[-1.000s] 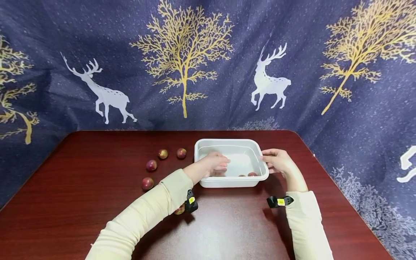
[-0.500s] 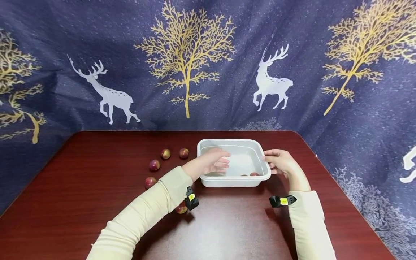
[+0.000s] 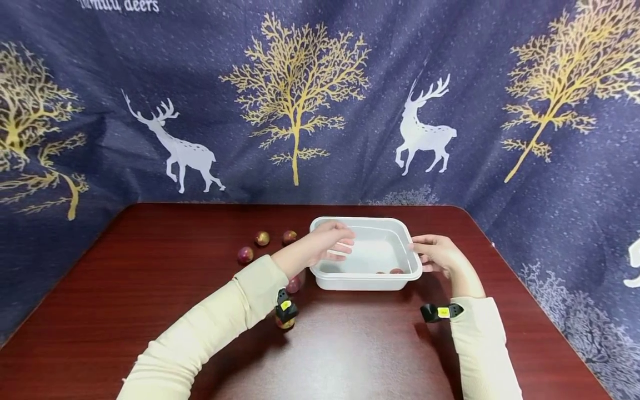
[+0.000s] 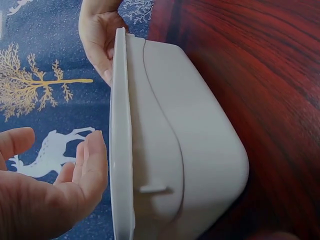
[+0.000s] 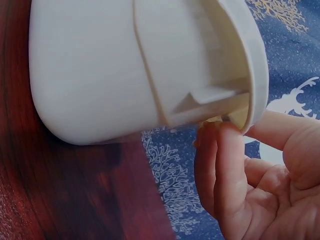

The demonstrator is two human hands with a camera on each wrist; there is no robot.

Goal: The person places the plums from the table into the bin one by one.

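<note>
Left hand (image 3: 332, 243) hung over white container (image 3: 362, 282), thumb and fingers apart. Right hand (image 3: 437, 255) pinched its rim (image 5: 259, 75). Inside, partly hidden, lay two fruits (image 3: 396, 271), apparently plums.

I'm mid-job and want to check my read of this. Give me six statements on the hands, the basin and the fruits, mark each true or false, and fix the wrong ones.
1. The right hand grips the white basin at its right end. True.
2. The left hand is above the basin's opening. True.
3. Several round fruits lie on the table to the left of the basin. True.
4. The left hand is clenched round a fruit. False: its thumb and fingers are apart, and no fruit shows between them.
5. The basin is upside down. False: it stands upright, opening up.
6. There is no fruit in the basin. False: two fruits inside show partly above its near rim.
</note>
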